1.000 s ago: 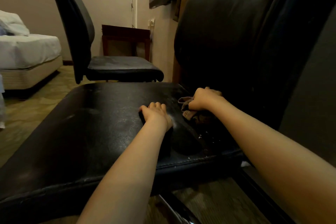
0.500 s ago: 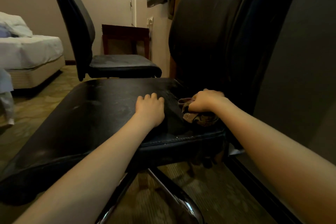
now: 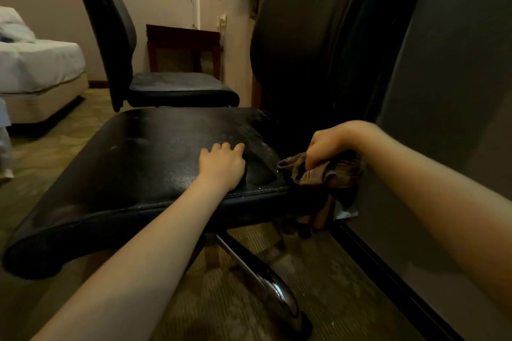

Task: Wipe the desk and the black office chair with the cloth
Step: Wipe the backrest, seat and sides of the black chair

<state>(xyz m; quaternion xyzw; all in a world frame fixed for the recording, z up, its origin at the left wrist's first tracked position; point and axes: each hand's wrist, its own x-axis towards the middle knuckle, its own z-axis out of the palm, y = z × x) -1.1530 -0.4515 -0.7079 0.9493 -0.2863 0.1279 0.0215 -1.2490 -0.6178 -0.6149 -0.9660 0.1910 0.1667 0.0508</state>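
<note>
Crumpled brown cloth [image 3: 325, 176] gripped by right hand [image 3: 331, 144]; left hand [image 3: 221, 166] flat on dusty seat [image 3: 144, 163].

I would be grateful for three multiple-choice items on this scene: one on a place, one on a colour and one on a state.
1. The left hand rests on: A the floor; B the near chair's seat; C the bed.
2. The cloth is: A white; B brown; C blue.
3. The right hand: A lies open and empty; B presses flat on the wall; C grips the cloth.

Key: 1 B, it lies flat on the black seat. 2 B, it shows brown by the seat's right rear corner. 3 C, it is clenched round the bunched cloth.
</note>
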